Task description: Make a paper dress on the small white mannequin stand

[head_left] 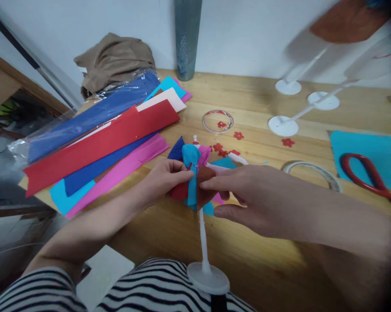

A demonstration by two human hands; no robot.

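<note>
Close to my body is a white plastic stick [203, 242] with a round base [208, 278], its base toward me. At its far end is a bundle of crepe paper: light blue paper [191, 152], pink paper [203, 155], red paper [180, 191] and brown paper [206, 173], with a thin red tie across it. My left hand [164, 180] pinches the bundle's left side, thumb on the light blue strip. On the other side, my right hand [244, 193] lays its forefinger against the brown paper, thumb held apart below. Loose paper scraps lie partly hidden beneath the hands.
Long crepe paper strips [104, 147] lie at left beside a brown cloth [117, 58]. Small red paper flowers [238, 135] and tape rolls [217, 121] are in the middle. Red-handled scissors [361, 173] rest on blue paper [367, 147] at right, with white stands [283, 125] behind.
</note>
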